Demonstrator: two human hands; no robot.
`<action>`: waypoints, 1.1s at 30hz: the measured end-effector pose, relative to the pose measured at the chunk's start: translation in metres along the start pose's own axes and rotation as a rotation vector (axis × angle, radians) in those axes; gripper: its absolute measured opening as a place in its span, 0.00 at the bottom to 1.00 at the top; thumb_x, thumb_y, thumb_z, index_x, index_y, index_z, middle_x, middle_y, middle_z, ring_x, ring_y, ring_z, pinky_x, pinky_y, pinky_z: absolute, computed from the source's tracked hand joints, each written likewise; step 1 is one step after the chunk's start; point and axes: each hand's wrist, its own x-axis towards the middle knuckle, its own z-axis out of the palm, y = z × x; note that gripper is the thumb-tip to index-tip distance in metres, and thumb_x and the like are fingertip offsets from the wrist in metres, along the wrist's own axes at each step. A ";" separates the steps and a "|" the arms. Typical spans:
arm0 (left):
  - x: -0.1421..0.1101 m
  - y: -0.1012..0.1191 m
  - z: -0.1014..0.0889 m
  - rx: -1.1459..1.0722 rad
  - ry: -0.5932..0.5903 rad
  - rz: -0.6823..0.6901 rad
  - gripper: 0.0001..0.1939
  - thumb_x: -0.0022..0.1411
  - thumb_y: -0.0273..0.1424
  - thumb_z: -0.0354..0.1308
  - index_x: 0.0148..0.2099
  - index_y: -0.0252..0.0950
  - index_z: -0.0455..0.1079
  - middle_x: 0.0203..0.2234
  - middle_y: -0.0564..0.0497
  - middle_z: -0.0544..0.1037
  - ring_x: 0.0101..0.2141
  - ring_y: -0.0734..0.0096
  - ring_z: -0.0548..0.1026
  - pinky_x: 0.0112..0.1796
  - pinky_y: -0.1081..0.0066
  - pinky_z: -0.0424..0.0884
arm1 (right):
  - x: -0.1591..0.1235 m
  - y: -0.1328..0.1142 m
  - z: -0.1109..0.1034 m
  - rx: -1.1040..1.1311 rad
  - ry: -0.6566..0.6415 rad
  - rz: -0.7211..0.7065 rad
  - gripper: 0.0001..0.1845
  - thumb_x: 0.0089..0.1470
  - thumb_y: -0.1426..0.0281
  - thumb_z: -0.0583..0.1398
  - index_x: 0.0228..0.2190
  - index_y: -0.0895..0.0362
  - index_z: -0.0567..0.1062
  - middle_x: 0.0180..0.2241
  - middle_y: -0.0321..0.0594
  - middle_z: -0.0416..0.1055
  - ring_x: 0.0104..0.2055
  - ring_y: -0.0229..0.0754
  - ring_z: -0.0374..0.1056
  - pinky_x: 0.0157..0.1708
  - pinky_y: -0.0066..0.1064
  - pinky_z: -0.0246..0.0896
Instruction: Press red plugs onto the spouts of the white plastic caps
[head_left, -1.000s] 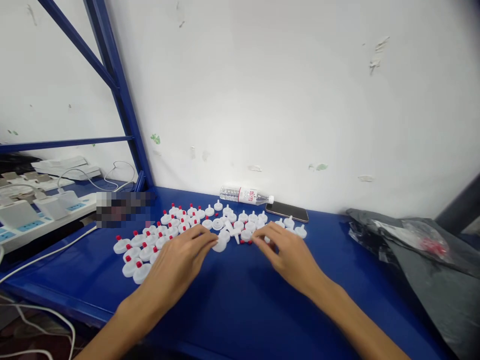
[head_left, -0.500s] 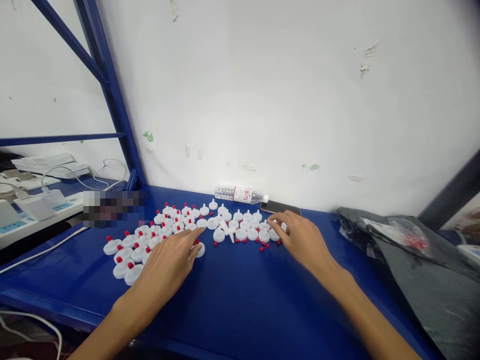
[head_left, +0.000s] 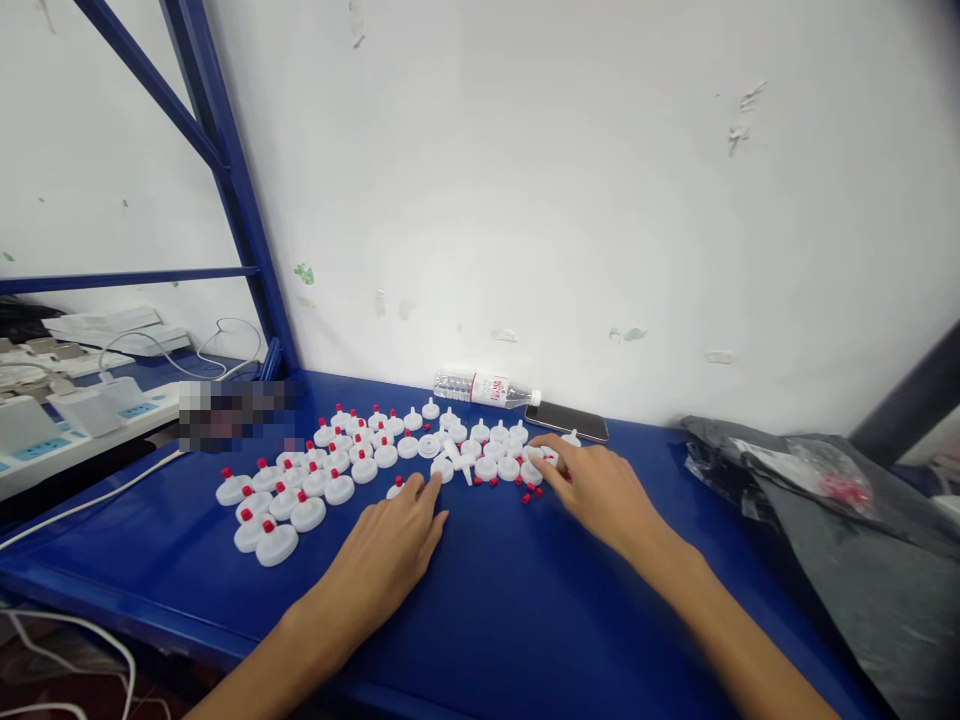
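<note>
Reaching over the blue table [head_left: 495,600] with both arms, we've got little white plastic pieces everywhere. Our left hand [head_left: 390,545] is loose and released, thumb hanging apart from the index finger, whose tip sits right by a white piece [head_left: 443,468]; can't tell if they actually touch. One red-capped piece [head_left: 395,489] peeks out just past the knuckles. Our right hand [head_left: 596,490] has thumb and index curled at the right end of the uncapped pieces [head_left: 486,467], but honestly we can't tell if anything's pinched there. Loose red caps [head_left: 527,497] lie just beside those fingers. The main bunch of capped pieces [head_left: 277,545] stands off to the left, red tops up. Behind the white stuff we've got a plastic bottle [head_left: 491,390] on its side, a phone [head_left: 568,421] next to its neck, plus a dark plastic bag [head_left: 847,560] over on the right.
</note>
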 end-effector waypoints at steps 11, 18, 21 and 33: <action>0.000 0.001 -0.013 -0.114 -0.016 0.001 0.17 0.75 0.31 0.46 0.53 0.37 0.76 0.44 0.45 0.76 0.40 0.59 0.80 0.41 0.64 0.74 | 0.002 -0.006 -0.005 0.307 0.010 0.016 0.14 0.67 0.58 0.57 0.35 0.50 0.79 0.25 0.32 0.78 0.26 0.40 0.72 0.29 0.29 0.57; -0.003 0.005 -0.011 -0.172 -0.015 0.086 0.16 0.75 0.34 0.50 0.58 0.43 0.74 0.46 0.48 0.76 0.39 0.61 0.80 0.38 0.65 0.73 | -0.012 -0.036 -0.007 0.607 -0.326 -0.134 0.13 0.59 0.58 0.65 0.28 0.52 0.80 0.23 0.31 0.77 0.25 0.36 0.69 0.27 0.27 0.57; -0.003 0.007 -0.011 -0.133 -0.040 0.147 0.16 0.76 0.33 0.47 0.53 0.45 0.77 0.45 0.50 0.75 0.35 0.64 0.80 0.35 0.66 0.71 | -0.014 -0.039 -0.004 0.622 -0.406 -0.121 0.12 0.56 0.56 0.67 0.38 0.50 0.80 0.25 0.29 0.77 0.27 0.36 0.69 0.27 0.27 0.55; -0.006 0.003 -0.005 -0.324 0.008 0.329 0.13 0.74 0.31 0.50 0.51 0.47 0.76 0.45 0.54 0.75 0.37 0.71 0.78 0.36 0.71 0.68 | -0.013 -0.034 0.003 0.626 -0.462 -0.100 0.15 0.48 0.57 0.71 0.35 0.51 0.79 0.29 0.29 0.72 0.29 0.35 0.63 0.26 0.26 0.51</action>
